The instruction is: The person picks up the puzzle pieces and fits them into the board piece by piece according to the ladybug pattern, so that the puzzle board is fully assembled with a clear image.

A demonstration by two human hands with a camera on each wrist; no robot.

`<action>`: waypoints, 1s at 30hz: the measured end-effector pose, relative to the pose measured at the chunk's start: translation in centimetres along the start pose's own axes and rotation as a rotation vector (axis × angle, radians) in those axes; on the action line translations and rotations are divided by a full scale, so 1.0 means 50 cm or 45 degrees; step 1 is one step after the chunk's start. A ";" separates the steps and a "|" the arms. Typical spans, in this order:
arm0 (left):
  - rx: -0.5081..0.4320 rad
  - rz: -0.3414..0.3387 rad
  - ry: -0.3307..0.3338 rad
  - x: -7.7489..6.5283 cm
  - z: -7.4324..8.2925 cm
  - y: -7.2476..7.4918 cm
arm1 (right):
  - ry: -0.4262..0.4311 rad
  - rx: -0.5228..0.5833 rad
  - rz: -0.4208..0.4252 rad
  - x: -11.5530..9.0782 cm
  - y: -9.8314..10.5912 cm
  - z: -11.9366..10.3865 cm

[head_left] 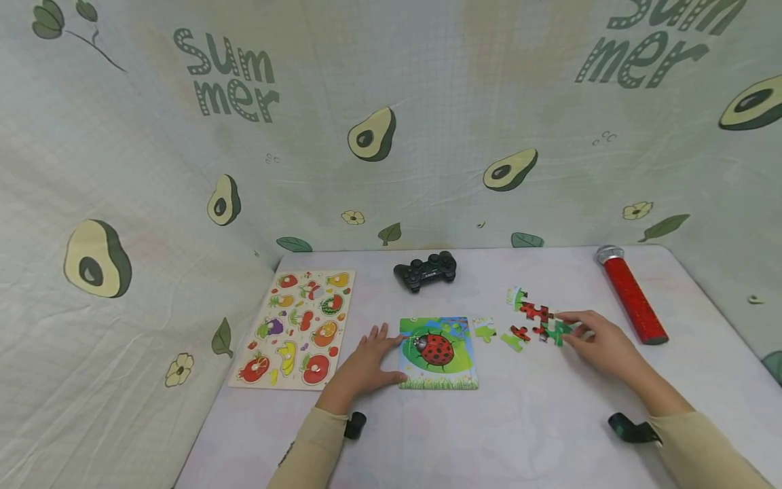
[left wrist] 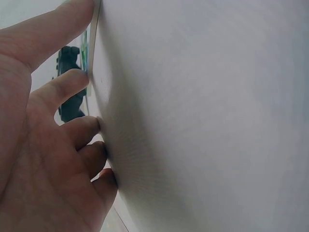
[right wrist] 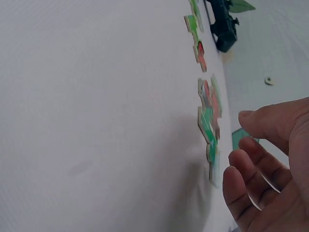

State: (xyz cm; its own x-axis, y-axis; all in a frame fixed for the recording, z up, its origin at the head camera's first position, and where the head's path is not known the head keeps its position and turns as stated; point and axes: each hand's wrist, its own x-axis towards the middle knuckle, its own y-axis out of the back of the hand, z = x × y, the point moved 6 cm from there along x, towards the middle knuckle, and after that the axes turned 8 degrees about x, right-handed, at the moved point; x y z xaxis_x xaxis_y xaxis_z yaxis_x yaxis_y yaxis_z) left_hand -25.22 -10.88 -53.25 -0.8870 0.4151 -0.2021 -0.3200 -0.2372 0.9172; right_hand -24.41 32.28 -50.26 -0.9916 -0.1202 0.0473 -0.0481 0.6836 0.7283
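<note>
A square puzzle board with a ladybug picture (head_left: pixel 438 367) lies flat in the middle of the table. My left hand (head_left: pixel 365 363) is spread along its left side, the thumb and forefinger touching the edge; in the left wrist view the fingers (left wrist: pixel 72 87) are parted. To the board's right lie several loose jigsaw pieces in red, green and white. My right hand (head_left: pixel 605 348) is at the rightmost green piece (head_left: pixel 557 333), with thumb and fingers around it. In the right wrist view, the right fingertips (right wrist: pixel 234 176) stand apart from the green piece (right wrist: pixel 206 123), pinching nothing.
A wooden fruit puzzle board (head_left: pixel 297 326) lies at the left. A black game controller (head_left: pixel 425 270) sits at the back middle. At the right is a red microphone-shaped tube (head_left: pixel 635 299) with a silver top. Patterned cloth (head_left: pixel 427 81) hangs behind and beside the table.
</note>
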 end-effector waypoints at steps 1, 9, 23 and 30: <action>0.001 0.001 0.000 0.000 0.000 0.000 | -0.005 -0.005 0.001 -0.002 0.003 0.003; -0.008 0.004 -0.001 -0.003 0.002 0.004 | -0.001 -0.004 0.036 -0.015 0.016 0.015; -0.016 0.011 -0.016 -0.004 0.004 0.004 | -0.015 0.041 -0.008 -0.016 -0.017 0.024; -0.015 0.001 -0.014 -0.003 0.003 0.002 | -0.015 -0.022 -0.034 -0.008 -0.031 0.023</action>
State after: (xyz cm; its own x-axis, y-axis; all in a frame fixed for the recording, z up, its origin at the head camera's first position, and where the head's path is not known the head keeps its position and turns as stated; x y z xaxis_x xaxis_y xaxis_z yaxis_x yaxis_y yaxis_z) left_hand -25.09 -10.82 -53.06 -0.8838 0.4242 -0.1974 -0.3230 -0.2478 0.9134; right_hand -24.08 32.08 -52.19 -0.9914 -0.1294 0.0194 -0.0727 0.6679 0.7407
